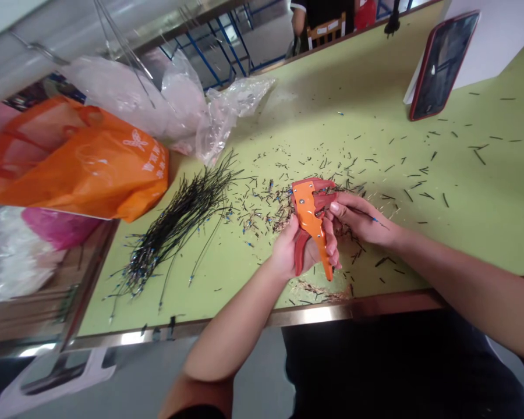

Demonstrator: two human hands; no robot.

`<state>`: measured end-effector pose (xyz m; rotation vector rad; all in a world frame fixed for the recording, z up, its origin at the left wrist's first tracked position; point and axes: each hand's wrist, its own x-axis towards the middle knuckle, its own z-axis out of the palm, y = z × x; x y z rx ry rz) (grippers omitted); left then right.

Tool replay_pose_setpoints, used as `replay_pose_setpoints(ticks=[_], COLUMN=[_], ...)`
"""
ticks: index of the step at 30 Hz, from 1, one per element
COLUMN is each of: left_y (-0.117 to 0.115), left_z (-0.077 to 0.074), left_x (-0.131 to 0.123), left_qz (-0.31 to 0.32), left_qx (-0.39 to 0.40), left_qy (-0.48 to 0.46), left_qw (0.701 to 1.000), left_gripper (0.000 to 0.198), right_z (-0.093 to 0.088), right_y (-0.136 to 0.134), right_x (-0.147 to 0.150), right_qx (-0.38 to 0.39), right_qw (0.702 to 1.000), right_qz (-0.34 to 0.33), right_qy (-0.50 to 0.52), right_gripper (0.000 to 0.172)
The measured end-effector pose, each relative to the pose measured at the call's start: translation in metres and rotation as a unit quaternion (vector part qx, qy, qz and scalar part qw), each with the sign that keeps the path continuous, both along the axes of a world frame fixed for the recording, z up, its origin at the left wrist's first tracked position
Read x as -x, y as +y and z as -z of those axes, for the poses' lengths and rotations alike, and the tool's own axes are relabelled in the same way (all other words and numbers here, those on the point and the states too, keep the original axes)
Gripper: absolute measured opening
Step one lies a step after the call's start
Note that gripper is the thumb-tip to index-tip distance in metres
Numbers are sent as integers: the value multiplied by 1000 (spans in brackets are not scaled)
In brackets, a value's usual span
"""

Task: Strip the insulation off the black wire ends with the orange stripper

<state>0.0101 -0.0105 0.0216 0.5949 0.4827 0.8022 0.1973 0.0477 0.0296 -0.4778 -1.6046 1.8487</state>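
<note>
My left hand (289, 251) is closed round the handles of an orange and red wire stripper (306, 205), its jaws pointing up and to the right. Close by those jaws, my right hand (357, 216) pinches a thin dark wire (381, 223); a blue bit shows on the wire where it crosses the wrist. The wire's other end is hidden by the fingers and the tool. Left of my hands lies a bundle of black wires (181, 212), many with blue and metal tips at the lower end. Short black offcuts (262, 212) are scattered around the tool.
A phone (444, 65) in a red case leans on a white box (491, 49) at the far right. Clear plastic bags (220, 113) and an orange bag (87, 163) crowd the left side. The green table's (244, 302) metal-trimmed edge runs before my body. Another person (323, 13) is beyond the table.
</note>
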Motion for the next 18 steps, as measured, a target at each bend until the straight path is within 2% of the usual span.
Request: replay_pose_setpoints(ticks=[2,5,11,18], left_y=[0,-1,-2,-1], left_z=[0,1,6,1], left_x=[-1,-1,-1,-4], left_qz=[-4,0,2,0], left_qx=[-4,-7,-14,-19], left_qy=[-5,-12,2,2], left_qw=[1000,1000,1000,1000], left_gripper=[70,56,52,50], right_z=[-2,-3,-1,1], right_y=[-3,-4,-2,1], right_x=[1,0,-2,-5], right_qx=[53,77,-5,-114], right_qw=[997,994,1000,992], right_qz=[-40,-44,9,39], right_qy=[37,57,-7,-39], right_gripper=[42,41,42,45])
